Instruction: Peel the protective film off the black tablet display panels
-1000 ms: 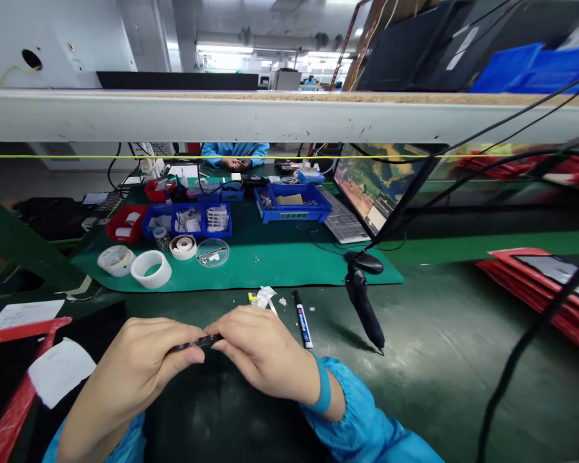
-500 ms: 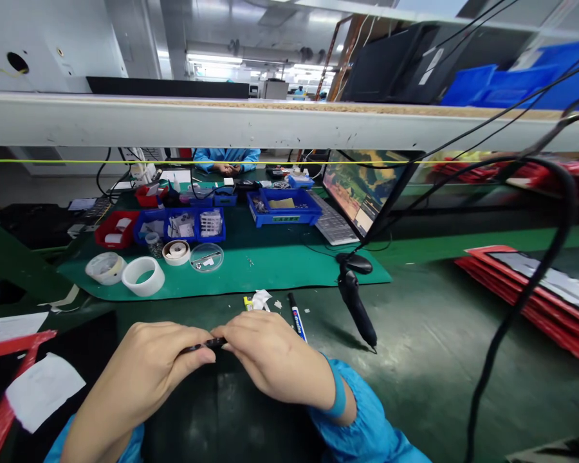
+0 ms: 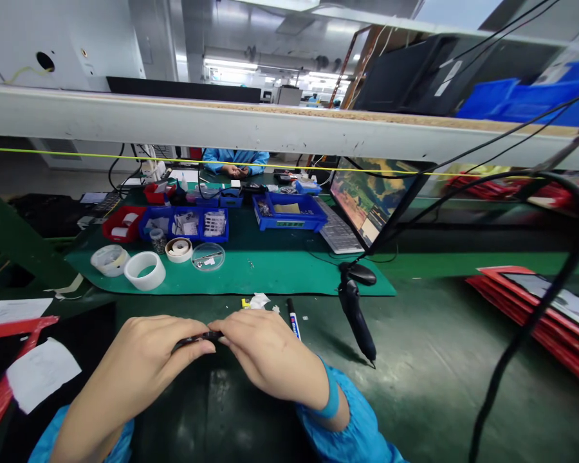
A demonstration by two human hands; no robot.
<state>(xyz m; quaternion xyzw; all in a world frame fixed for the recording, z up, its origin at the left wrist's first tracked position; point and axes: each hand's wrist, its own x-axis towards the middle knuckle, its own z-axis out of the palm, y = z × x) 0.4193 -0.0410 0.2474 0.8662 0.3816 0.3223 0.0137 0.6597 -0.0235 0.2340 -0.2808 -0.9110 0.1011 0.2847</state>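
Between my two hands is a thin, dark, flat piece (image 3: 196, 338), held edge-on above the bench. My left hand (image 3: 142, 363) pinches its left side between thumb and fingers. At its right end the fingers of my right hand (image 3: 265, 350) are closed on it, with their tips partly hidden behind the hand. What kind of thing the piece is, I cannot make out. Just beyond my right hand lie a marker pen (image 3: 293, 319), a yellow item (image 3: 246, 303) and crumpled white paper (image 3: 259, 300). A black electric screwdriver (image 3: 357, 315) hangs by its cord to the right.
A green mat (image 3: 241, 276) bears tape rolls (image 3: 145, 271), a round clear dish (image 3: 208, 256) and blue bins (image 3: 174, 223). Behind stand a keyboard (image 3: 340, 228) and a monitor (image 3: 369, 193). Red-wrapped sheets (image 3: 535, 321) lie at right. A shelf (image 3: 270, 130) crosses overhead; a co-worker's hands (image 3: 235, 171) show beyond.
The view has tilted slightly, shifting the background. Both hands keep their grip on the dark piece, which appears a little more slanted on its left side.
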